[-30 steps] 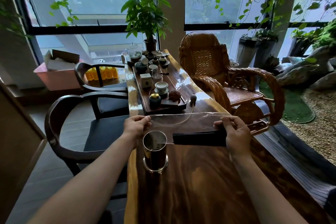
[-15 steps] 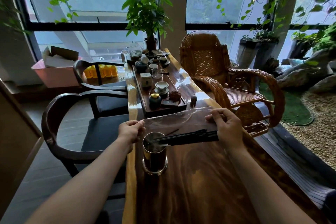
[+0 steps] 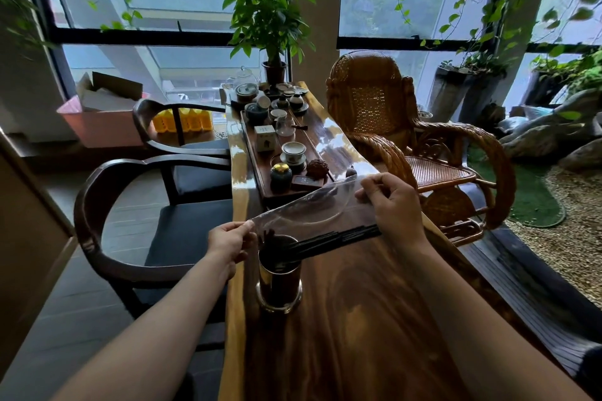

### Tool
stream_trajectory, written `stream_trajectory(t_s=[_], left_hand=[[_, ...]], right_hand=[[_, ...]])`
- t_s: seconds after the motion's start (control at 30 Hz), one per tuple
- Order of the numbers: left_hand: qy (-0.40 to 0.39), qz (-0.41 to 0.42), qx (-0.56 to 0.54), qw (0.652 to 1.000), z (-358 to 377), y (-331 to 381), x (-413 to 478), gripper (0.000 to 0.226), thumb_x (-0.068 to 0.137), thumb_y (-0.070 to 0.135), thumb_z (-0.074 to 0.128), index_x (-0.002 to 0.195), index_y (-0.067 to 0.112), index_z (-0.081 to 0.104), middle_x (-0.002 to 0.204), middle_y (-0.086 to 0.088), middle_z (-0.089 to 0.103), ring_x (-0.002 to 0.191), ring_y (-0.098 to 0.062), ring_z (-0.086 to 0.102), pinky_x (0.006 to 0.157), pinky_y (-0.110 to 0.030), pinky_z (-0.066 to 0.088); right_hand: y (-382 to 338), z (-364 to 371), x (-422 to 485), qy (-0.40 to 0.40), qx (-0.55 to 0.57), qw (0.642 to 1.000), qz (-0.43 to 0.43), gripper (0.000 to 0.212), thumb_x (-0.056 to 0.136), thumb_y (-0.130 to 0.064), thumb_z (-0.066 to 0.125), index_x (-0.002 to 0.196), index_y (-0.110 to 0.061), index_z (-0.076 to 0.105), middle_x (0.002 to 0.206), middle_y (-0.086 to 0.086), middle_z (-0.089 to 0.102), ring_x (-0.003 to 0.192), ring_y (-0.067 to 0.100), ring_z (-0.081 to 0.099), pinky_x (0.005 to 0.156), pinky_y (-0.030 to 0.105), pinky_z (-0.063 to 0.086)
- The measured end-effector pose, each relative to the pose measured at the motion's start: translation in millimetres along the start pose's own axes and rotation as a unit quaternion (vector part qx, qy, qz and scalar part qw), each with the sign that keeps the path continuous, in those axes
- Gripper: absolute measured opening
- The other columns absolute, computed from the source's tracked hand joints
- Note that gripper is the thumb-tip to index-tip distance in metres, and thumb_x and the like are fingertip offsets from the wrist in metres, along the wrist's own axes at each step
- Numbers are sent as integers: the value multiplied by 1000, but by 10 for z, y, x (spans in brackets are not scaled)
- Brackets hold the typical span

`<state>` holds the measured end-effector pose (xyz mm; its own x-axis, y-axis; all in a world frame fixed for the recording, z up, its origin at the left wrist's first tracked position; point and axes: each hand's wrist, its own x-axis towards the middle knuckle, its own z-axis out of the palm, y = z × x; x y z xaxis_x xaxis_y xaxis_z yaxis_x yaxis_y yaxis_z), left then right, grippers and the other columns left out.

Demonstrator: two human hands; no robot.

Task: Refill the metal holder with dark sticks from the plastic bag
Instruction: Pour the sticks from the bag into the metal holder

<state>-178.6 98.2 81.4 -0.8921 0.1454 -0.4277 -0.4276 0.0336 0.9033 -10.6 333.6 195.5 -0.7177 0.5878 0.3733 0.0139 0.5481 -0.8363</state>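
Observation:
A shiny metal holder (image 3: 279, 283) stands upright on the wooden table (image 3: 358, 335), just in front of me. Over it I hold a clear plastic bag (image 3: 312, 212), tilted down to the left. My left hand (image 3: 229, 242) pinches the bag's lower open end right beside the holder's rim. My right hand (image 3: 392, 205) grips the raised far end. A bundle of dark sticks (image 3: 335, 239) lies along the bag's lower edge, their left tips reaching into the holder's mouth.
A wooden tea tray (image 3: 260, 166) with cups, jars and a small box sits just beyond the bag. A potted plant (image 3: 272, 19) stands at the table's far end. Dark armchairs (image 3: 97, 205) are on the left, a rattan rocking chair (image 3: 407, 127) on the right.
The bag has tilted from level to sloping down toward the holder. My right hand rose, my left hand dropped to the rim, and the sticks slid left into the holder's mouth.

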Motion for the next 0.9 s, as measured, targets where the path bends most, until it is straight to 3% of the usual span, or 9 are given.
stream_trajectory(t_s=[0.13,0.27,0.47,0.67,0.8,0.9], left_hand=[[1,-18,-16,1000,-59,-44,44,13,87,20,74,97,12,73,78,-8,75,60,-17,68,44,-26,46],[9,-30,-25,999,-86,-93,47,12,86,22,75,94,13,73,70,-4,76,50,-12,68,44,-25,47],[13,-35,-41,998,-105,-101,17,12,86,21,75,94,12,74,71,-3,75,60,-16,69,53,-31,49],[6,-34,-54,998,-113,-117,-15,13,87,19,74,96,10,73,69,-3,74,65,-19,67,57,-32,49],[1,-47,-68,997,-130,-139,-16,16,86,20,75,97,10,74,71,-5,75,66,-19,68,55,-31,49],[1,-51,-74,996,-155,-151,-6,16,86,21,75,98,11,74,69,-3,76,67,-19,69,56,-32,49]], right_hand=[[-113,70,46,-10,-31,999,-33,13,98,-23,62,98,-14,71,84,-4,75,79,5,72,74,33,61],[-233,125,85,-6,-67,995,-77,8,98,-24,64,95,-22,71,81,-7,74,76,5,71,66,14,52],[-359,193,80,-10,-98,988,-121,11,98,-22,63,100,-16,73,84,-2,75,75,14,72,69,41,61],[-519,216,89,-2,-120,972,-202,10,97,-19,66,97,-14,75,83,2,76,74,16,70,69,37,58],[-577,248,147,-4,-120,969,-215,13,97,-20,65,98,-11,76,85,6,77,77,23,72,72,46,57],[-625,271,173,-3,-115,965,-235,13,96,-21,65,94,-14,76,80,3,76,73,22,70,69,45,56]])
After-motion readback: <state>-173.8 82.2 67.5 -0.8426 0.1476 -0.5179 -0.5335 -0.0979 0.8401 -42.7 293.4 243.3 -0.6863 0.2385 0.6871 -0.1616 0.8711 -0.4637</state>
